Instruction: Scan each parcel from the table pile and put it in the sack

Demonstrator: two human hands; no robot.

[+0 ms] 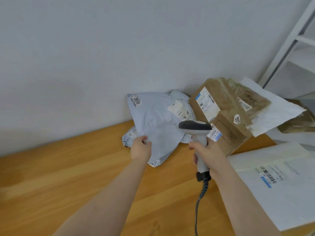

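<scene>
Pinching pale blue mailer [156, 121] at its lower-left edge with left hand [141, 148]; clamping scanner [196, 128] by the handle in right hand [207, 154].
Working over wooden table [68, 176] butted against plain pale wall [102, 48]. Holding mailer tilted up, bottom corner touching tabletop, second pale bag [131, 135] crumpled just behind it. Keeping scanner head in front of mailer's right edge, below its label [179, 109]; coiled cable [203, 188] hanging from handle base. Further right: cardboard boxes [219, 99] stacked near wall, white flat mailer [276, 181] lying barcode-up at near right, white shelving frame [289, 40] in far right corner.
</scene>
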